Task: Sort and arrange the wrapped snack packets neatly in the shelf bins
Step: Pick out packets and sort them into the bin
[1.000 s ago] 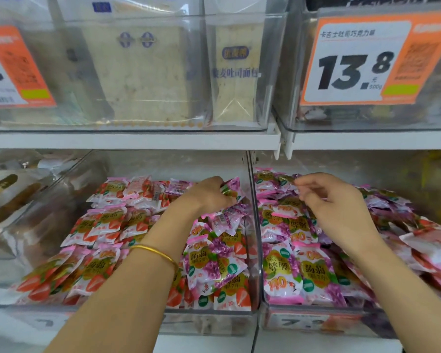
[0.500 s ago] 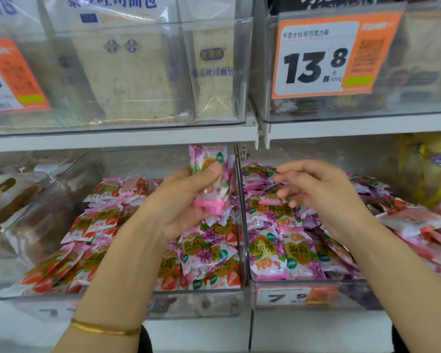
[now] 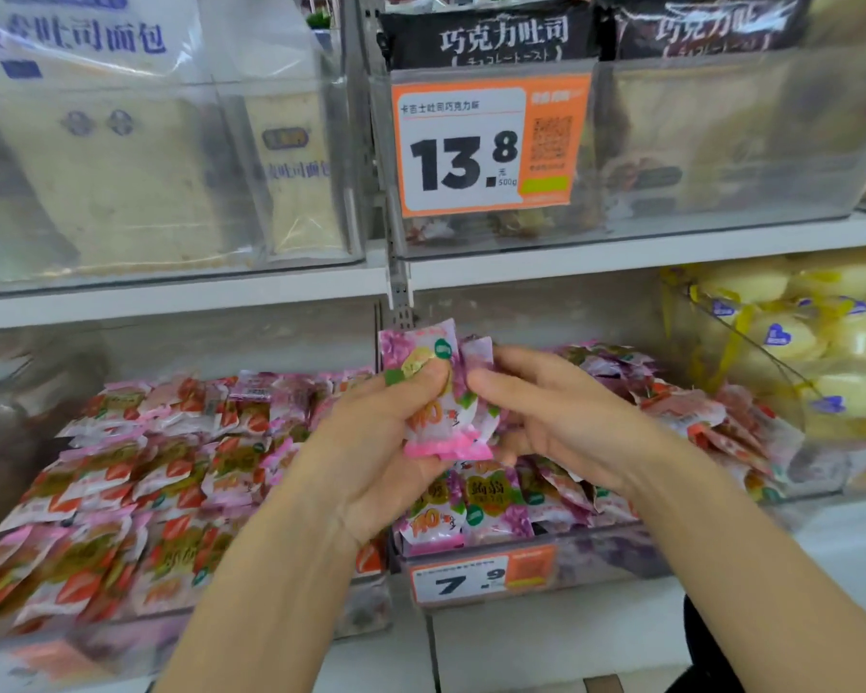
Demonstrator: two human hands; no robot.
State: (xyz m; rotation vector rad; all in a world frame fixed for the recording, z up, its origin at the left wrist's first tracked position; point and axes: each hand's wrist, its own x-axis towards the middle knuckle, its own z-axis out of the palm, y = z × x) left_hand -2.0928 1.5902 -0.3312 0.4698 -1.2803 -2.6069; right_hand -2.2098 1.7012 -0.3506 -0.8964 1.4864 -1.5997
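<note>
Head view, left hand (image 3: 381,447) gripping purple packet (image 3: 433,425), right hand (image 3: 561,422) pinching its edge, above clear bin (image 3: 601,557)

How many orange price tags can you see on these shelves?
2 clearly: the 13.8 tag on the upper bin, the 7.9 tag on the lower bin front. A blurred orange patch at bottom left may be a third.

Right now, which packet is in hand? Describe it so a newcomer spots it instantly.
Find the orange 13.8 price tag; below it, in front of the two lower bins, the left hand grips a purple packet upright. The right hand touches its edge. It alone is raised above the piles lying in the bins.
</note>
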